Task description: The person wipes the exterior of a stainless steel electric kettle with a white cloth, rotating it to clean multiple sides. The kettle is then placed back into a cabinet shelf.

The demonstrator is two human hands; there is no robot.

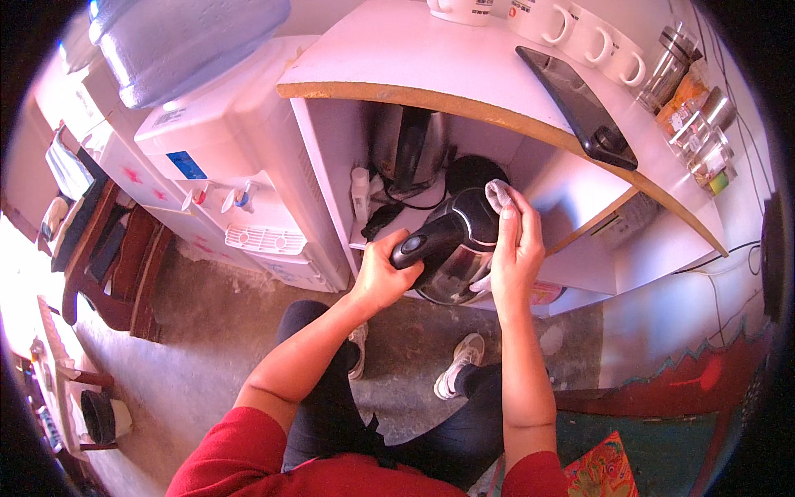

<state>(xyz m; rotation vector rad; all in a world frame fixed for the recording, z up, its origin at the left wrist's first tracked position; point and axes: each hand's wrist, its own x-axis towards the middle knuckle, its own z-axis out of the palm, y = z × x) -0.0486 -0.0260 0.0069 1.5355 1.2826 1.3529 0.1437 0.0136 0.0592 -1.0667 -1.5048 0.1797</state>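
Observation:
My left hand (386, 266) is closed around the black handle of an electric kettle (456, 270) with a shiny metal body and a black lid. My right hand (518, 239) presses a pale cloth (499, 194) to the kettle's right side, near the lid. Part of the cloth shows below, beside the metal body. The kettle is held in front of an open white cabinet (300, 121). Behind it, on the cabinet shelf, is a round black base (475, 174). A second metal kettle (410, 146) with a black handle stands farther back on that shelf.
A white water dispenser (242, 149) with a large bottle (186, 43) stands left of the cabinet. On the cabinet top lie a black tablet-like device (577, 109) and several white mugs (584, 37). A small white bottle (360, 192) stands inside. Wooden furniture (118, 267) is at far left.

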